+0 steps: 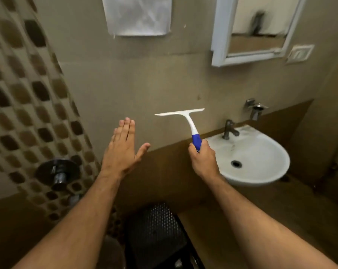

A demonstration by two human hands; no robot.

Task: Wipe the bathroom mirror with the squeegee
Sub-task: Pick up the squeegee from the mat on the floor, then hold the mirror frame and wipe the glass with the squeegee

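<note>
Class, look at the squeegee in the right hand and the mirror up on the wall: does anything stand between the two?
Nothing visible does. The right hand holds the squeegee by its blue grip, blade up, below and left of the mirror. Only bare wall shows between them; the taps and sink lie lower right.

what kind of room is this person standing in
Almost certainly a small bathroom. A white ceramic corner washbasin with a metal tap sits on the right, a white-framed wall mirror hangs above it, and the right hand holds a white squeegee with a blue handle.
</note>
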